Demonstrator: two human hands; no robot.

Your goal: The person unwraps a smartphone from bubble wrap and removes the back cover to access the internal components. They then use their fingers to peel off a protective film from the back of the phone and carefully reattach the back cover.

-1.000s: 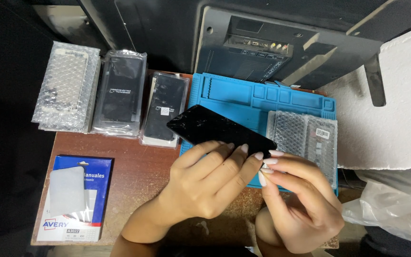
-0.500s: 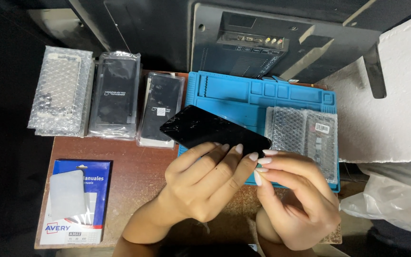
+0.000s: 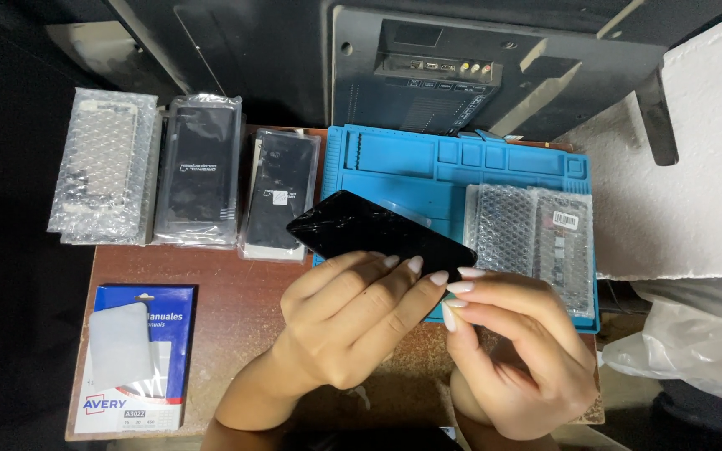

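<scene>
Black phone screen [image 3: 378,232] is held tilted above the blue mat's [image 3: 428,163] near-left edge, left hand [image 3: 353,321] fingers gripping it from below, right hand [image 3: 516,347] fingertips pinching its right end.

Phone [image 3: 378,230] above mat [image 3: 428,163], packets [image 3: 532,238] right.

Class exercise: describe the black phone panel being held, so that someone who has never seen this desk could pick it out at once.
Start at the blue work mat on the brown table. Above its near-left corner, the left hand holds up a flat black phone panel, with the right hand at its right end. Unlike the panels lying nearby, it is bare, out of any bubble wrap or plastic bag, and glossy.
</scene>
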